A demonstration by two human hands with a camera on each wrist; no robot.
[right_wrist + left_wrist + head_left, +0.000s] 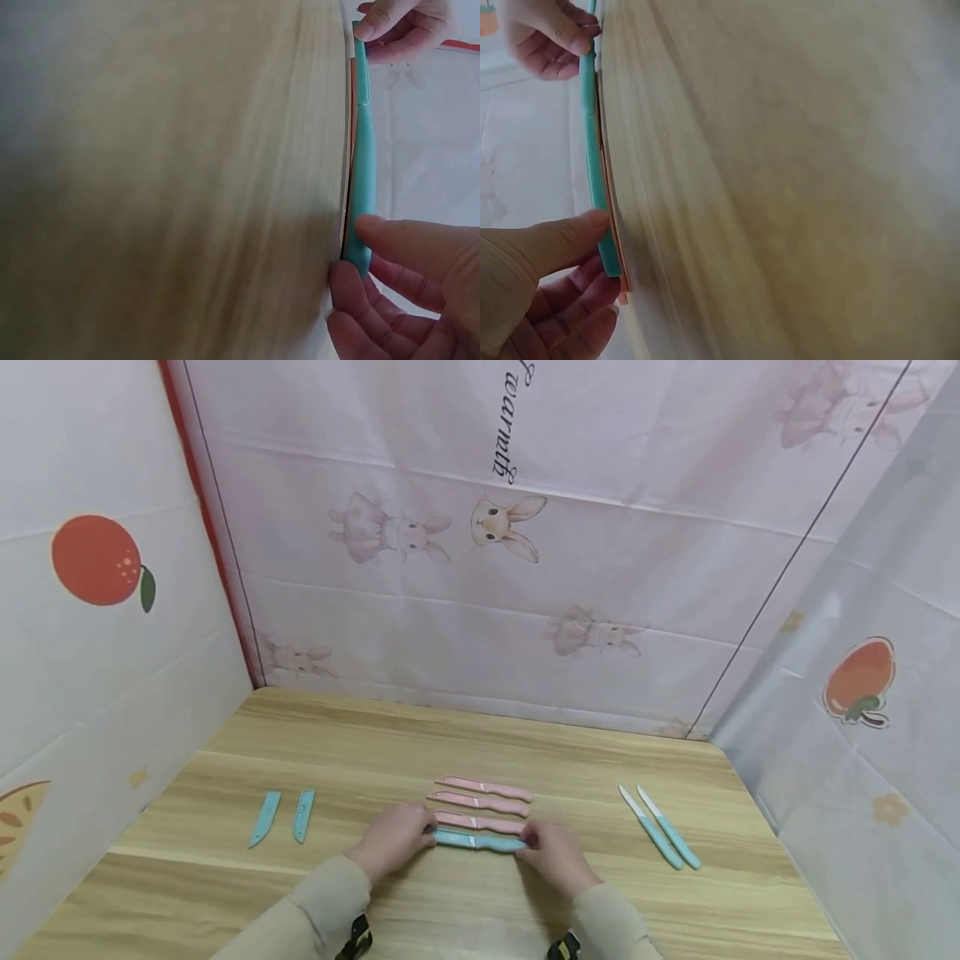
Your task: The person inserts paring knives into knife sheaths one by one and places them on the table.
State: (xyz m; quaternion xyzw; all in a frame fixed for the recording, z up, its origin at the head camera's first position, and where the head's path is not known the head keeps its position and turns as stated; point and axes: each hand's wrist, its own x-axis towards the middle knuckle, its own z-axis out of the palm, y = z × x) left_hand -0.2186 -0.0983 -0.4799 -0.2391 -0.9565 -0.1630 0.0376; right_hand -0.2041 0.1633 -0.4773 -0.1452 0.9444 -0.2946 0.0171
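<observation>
Between two sets of fingertips: a slim teal knife in a matching plastic-looking sheath (495, 843), lying crosswise near the front of the wood-grain table (750, 910).
Left hand (397, 837): thumb and fingers pinch the sheathed tip; the other fingers curl loosely below.
Right hand (558, 856): thumb and forefinger pinch the butt of the handle, at the opposite end.
Long axis: runs straight from hand to hand, left to right, so neither hand is nearer; each has its own end. I judge that any shift depends on both ends moving together.
Underside: I cannot tell whether it rests on the wood or hangs just above it.
Far side: three pink sheathed knives (498, 807) lie in a stack of rows, nearly parallel to it; the closest is just beside it, touching or not I cannot say. That edge looks the tight one.
Near side: bare wood shows toward the person, the easier room for moving.
Farther left: two empty teal sheaths (265, 820), well apart from the left hand.
Farther right: two unsheathed knives with teal handles (660, 841), slanting, blades pointing away from the person.
</observation>
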